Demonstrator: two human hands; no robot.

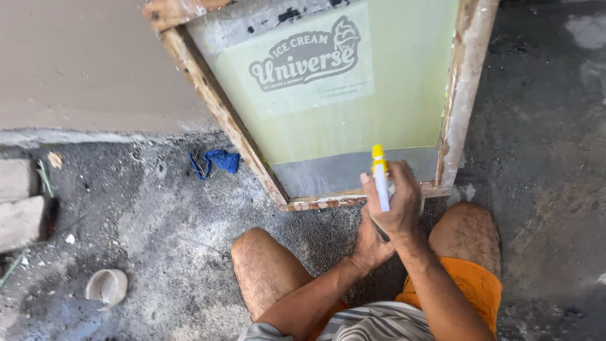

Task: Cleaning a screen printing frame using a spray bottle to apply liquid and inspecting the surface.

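Head view: at far left, concrete blocks lie on the dark floor, with a small pale bowl-shaped object near them. A blue rag lies on the floor just beside the left rail of a wooden-framed printing screen, which stands tilted against the wall. The left hand sits below the frame's bottom rail, fingers curled; its contents cannot be determined. The right hand is closed around a white spray bottle with yellow nozzle, held upright in front of the screen's grey lower band.
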